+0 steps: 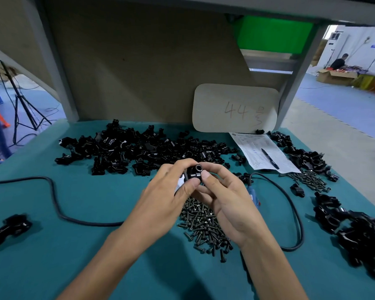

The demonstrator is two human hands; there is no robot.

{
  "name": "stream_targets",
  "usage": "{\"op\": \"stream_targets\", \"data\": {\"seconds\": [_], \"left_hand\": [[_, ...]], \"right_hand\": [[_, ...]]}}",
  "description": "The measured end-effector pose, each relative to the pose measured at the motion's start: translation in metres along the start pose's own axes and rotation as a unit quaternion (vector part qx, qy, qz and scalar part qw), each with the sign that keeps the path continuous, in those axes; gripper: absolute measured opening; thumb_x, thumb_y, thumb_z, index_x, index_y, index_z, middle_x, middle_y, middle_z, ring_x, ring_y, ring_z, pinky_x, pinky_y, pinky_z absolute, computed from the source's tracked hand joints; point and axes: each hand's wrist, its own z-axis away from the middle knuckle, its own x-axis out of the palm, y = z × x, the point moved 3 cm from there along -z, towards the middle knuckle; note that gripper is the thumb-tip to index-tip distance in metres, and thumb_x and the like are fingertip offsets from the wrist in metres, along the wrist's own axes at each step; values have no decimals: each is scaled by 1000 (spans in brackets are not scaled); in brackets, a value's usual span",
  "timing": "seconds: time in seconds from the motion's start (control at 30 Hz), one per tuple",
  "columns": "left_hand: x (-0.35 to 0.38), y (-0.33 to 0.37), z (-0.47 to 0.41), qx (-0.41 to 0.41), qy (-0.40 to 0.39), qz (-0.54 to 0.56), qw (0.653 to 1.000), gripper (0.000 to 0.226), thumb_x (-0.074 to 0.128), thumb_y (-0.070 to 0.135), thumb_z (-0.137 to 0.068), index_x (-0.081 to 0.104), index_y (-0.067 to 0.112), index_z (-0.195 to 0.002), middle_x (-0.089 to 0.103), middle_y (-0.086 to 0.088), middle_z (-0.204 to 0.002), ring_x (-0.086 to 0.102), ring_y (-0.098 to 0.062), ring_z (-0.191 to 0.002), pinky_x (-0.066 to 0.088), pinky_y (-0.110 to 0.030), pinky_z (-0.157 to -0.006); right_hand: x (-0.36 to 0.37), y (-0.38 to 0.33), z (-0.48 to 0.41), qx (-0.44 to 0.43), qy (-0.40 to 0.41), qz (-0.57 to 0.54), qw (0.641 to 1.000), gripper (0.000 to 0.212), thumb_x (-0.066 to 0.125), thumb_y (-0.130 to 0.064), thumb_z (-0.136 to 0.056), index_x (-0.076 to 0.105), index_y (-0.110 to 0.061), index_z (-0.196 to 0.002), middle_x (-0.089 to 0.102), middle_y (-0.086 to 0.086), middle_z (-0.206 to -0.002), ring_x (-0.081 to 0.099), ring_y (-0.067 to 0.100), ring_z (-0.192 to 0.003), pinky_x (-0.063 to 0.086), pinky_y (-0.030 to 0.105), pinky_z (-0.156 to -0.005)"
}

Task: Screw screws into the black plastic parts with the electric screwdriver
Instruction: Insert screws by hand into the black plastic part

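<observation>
Black plastic part [194,172] is held at mid-bench, pinched between the fingertips of the left hand [171,191] and right hand [222,191], with its bore facing up. The step appears to be orienting the part for a screw. The next move probably calls for freeing the right hand to take a screw from the screw pile [204,226] just nearer. The electric screwdriver [253,197] lies partly hidden to the right.

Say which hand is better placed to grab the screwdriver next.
Probably right: the electric screwdriver lies beside the right hand, on its far side from the left hand; both pinch the black part.
</observation>
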Motion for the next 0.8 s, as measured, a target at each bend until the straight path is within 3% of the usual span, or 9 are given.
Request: {"op": "stream_targets", "data": {"seconds": [0.07,0.17,0.23,0.37,0.47,0.63,0.8], "left_hand": [[0,1,0,1,-12,-31,999,34,33,66,-97,33,64,-131,47,25,-111,51,5,-96,44,-24,-80],[0,0,1,-16,-7,-23,1000,41,38,61,-99,35,47,-137,45,26,-127,48,4,-110,38,-20,-86],[-2,0,1,-20,1,-24,1000,38,41,61,-97,43,40,-129,50,25,-117,50,4,-102,37,-15,-78],[-7,5,0,23,-7,-88,996,44,31,66,-95,42,42,-131,46,19,-108,49,-1,-94,38,-19,-75],[-10,7,0,30,-20,-125,991,42,26,66,-96,34,46,-132,52,16,-106,51,-8,-95,42,-31,-79],[-10,6,1,18,-34,-78,996,34,29,66,-96,31,54,-127,54,21,-106,54,1,-93,42,-20,-73],[-7,6,1,25,-46,-38,998,45,33,63,-98,27,57,-143,52,23,-130,51,0,-116,46,-32,-97]], "right_hand": [[1,0,1,1,3,-4,1000,17,70,-27,-87,78,-25,-102,72,3,-93,73,15,-87,58,27,-83],[3,1,2,7,21,1,1000,17,71,-29,-87,77,-26,-103,70,5,-95,71,15,-86,58,26,-82],[4,0,2,7,26,1,1000,16,72,-29,-87,77,-26,-102,70,5,-95,71,15,-85,58,26,-81],[5,-4,4,-9,18,-6,1000,10,73,-26,-92,77,-25,-101,72,3,-95,72,16,-88,58,26,-83],[8,-7,4,-7,16,-1,1000,24,79,-34,-81,77,-23,-103,66,11,-103,70,19,-94,57,27,-84],[9,-9,4,2,11,-5,1000,23,78,-31,-83,76,-21,-103,63,18,-106,67,23,-97,57,28,-85],[9,-11,7,5,6,-4,1000,21,77,-31,-81,76,-22,-100,67,18,-105,68,23,-96,58,29,-85]]}}
